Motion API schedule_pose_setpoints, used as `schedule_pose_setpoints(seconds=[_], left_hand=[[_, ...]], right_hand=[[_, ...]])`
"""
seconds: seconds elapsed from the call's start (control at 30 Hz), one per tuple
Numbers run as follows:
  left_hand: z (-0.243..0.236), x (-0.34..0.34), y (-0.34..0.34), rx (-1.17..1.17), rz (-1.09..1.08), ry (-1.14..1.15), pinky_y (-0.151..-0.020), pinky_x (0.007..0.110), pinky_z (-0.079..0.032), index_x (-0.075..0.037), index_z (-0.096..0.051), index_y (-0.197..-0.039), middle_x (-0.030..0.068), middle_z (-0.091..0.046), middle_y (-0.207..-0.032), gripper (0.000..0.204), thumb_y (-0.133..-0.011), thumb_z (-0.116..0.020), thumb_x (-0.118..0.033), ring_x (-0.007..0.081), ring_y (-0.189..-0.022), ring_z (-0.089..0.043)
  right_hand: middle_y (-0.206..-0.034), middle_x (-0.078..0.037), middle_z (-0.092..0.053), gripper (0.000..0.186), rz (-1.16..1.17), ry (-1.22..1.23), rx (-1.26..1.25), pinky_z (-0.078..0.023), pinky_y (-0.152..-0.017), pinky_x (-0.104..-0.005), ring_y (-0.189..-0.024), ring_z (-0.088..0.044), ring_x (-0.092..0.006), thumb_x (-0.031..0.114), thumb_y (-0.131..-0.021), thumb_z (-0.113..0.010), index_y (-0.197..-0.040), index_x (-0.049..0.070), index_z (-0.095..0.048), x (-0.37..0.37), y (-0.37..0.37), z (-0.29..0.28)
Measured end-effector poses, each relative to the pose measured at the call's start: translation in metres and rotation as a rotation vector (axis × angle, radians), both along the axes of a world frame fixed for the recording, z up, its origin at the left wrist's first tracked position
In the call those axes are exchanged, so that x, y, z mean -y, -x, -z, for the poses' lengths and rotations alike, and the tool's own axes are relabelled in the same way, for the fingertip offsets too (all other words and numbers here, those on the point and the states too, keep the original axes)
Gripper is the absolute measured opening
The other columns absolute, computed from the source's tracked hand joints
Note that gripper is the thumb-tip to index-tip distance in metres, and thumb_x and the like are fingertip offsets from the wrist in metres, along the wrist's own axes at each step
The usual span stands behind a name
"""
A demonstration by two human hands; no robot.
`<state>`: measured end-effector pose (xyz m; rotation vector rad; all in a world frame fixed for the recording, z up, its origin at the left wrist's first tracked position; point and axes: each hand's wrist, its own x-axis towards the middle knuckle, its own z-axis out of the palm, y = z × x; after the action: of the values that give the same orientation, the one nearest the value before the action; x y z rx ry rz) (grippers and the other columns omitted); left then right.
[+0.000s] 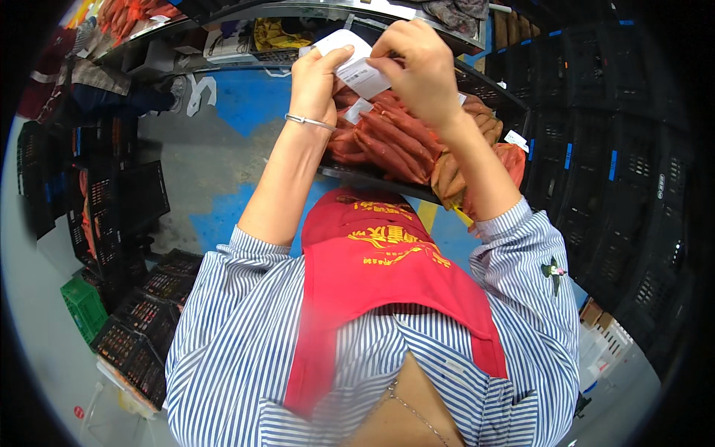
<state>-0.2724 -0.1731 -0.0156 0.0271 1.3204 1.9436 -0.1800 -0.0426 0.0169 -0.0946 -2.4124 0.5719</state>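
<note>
Your left hand (311,80) and right hand (423,65) both pinch the white labels (360,77) between fingers (337,58), seemingly keeping them taut.

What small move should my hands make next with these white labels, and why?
Probably a gentle peel at the right edge of the white labels with your right hand: it appears to pinch that edge, while your left hand grips the other side.

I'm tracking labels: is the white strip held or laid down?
Held: the left hand clasps the white strip, thumb on top, and the right hand pinches its edge, above the reddish tubers.
</note>
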Motion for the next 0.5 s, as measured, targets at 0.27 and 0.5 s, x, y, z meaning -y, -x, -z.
schedule_pose_setpoints(seconds=[0.27, 0.5], left_hand=[[0.052, 0.095, 0.061, 0.153, -0.362, -0.249, -0.113, 0.044, -0.036, 0.010, -0.049, -0.129, 0.0217, -0.059, -0.128, 0.049, -0.090, -0.048, -0.021, 0.0313, -0.124, -0.053], [0.032, 0.172, 0.019, -0.504, -0.045, 0.260, -0.093, 0.041, -0.050, 0.000, -0.055, -0.114, 0.0080, -0.063, -0.099, 0.024, -0.094, -0.055, -0.014, 0.0216, -0.098, -0.064]], right_hand=[[-0.083, -0.005, -0.066, 0.008, -0.078, 0.424, -0.192, -0.051, -0.072, -0.0323, -0.081, -0.063, -0.0173, 0.002, -0.072, -0.070, -0.074, 0.005, -0.063, 0.072, 0.001, 0.031], [-0.087, -0.002, -0.066, 0.012, 0.180, 1.607, 0.027, -0.049, -0.074, -0.0231, -0.080, -0.062, -0.0103, 0.007, -0.087, -0.071, -0.094, 0.006, -0.062, -0.039, -0.036, 0.120]])
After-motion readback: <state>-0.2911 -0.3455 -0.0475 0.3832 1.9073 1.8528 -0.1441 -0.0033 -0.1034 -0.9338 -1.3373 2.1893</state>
